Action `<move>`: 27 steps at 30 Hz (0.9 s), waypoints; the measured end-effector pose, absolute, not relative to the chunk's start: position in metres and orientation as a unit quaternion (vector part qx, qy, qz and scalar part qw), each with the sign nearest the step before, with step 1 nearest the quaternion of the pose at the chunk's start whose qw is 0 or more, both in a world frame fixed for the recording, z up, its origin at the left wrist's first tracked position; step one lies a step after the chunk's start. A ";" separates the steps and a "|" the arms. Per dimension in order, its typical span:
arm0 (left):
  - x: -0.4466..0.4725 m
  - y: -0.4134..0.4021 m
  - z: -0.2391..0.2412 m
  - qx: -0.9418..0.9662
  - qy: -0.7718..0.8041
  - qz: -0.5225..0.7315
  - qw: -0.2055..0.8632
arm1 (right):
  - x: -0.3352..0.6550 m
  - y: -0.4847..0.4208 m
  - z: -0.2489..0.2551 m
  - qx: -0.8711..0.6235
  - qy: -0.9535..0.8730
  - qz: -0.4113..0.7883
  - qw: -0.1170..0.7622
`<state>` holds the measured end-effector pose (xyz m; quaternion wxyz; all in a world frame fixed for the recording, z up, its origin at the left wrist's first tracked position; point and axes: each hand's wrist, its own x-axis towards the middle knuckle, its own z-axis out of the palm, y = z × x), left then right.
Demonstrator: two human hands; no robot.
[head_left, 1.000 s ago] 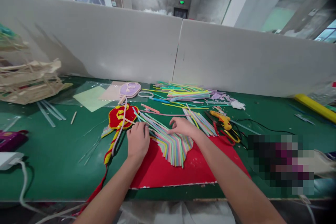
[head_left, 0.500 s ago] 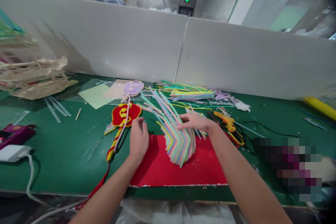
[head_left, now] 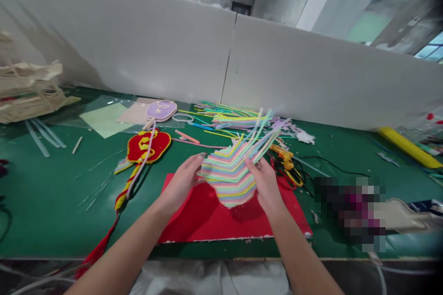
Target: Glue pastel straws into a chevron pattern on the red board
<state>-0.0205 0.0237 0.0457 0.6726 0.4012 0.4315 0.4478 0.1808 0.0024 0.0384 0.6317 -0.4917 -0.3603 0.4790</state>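
Note:
Both hands hold a striped piece made of pastel pipe cleaners point(head_left: 230, 177) above a red board point(head_left: 218, 226). Its lower edge is rounded, and long loose ends fan out toward the upper right. My left hand point(head_left: 185, 179) is closed on its left edge. With thumb on top, my right hand point(head_left: 266, 182) grips the right side near the loose ends. Left of the hands lies a red and yellow fan-shaped ornament point(head_left: 157, 145) with a twisted handle and red tassel. Behind it is a lilac fan-shaped piece point(head_left: 162, 110).
Loose pipe cleaners point(head_left: 238, 120) lie heaped at the back, by the white partition point(head_left: 294, 73). An orange glue gun point(head_left: 284, 156) and its black cord lie to the right. A wooden stick model point(head_left: 31, 92) stands far left; a yellow bar point(head_left: 410, 147) lies far right.
The striped piece has been turned so its stripes run more across and its loose ends point right. My left hand, empty before, has taken hold of its left edge. The view has shifted right.

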 end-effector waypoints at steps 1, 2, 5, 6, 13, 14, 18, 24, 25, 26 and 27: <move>-0.019 0.023 0.045 0.409 0.436 0.437 0.672 | 0.179 -0.001 0.033 -0.492 -0.356 0.472 0.639; -0.018 0.022 0.043 0.418 0.442 0.428 0.668 | 0.177 -0.004 0.029 -0.495 -0.352 0.471 0.640; -0.024 0.025 0.038 0.451 0.458 0.407 0.649 | 0.177 -0.011 0.022 -0.521 -0.325 0.507 0.605; -0.027 0.027 0.036 0.461 0.462 0.401 0.643 | 0.178 -0.012 0.021 -0.533 -0.314 0.519 0.590; -0.045 0.037 0.018 0.539 0.508 0.337 0.582 | 0.190 -0.014 0.015 -0.585 -0.335 0.531 0.514; -0.045 0.039 0.014 0.557 0.512 0.332 0.564 | 0.191 -0.014 0.012 -0.592 -0.348 0.525 0.503; -0.044 0.042 0.006 0.606 0.535 0.332 0.486 | 0.195 -0.016 0.003 -0.628 -0.374 0.483 0.482; -0.041 0.021 0.025 0.696 0.597 0.327 0.228 | 0.208 -0.028 0.002 -0.702 -0.441 0.318 0.460; -0.038 0.015 0.028 0.729 0.585 0.312 0.171 | 0.210 -0.030 0.003 -0.709 -0.476 0.262 0.450; -0.035 0.009 0.030 0.766 0.554 0.290 0.147 | 0.210 -0.032 0.003 -0.705 -0.517 0.213 0.436; -0.030 0.004 0.029 0.799 0.520 0.270 0.135 | 0.210 -0.033 0.004 -0.693 -0.558 0.179 0.421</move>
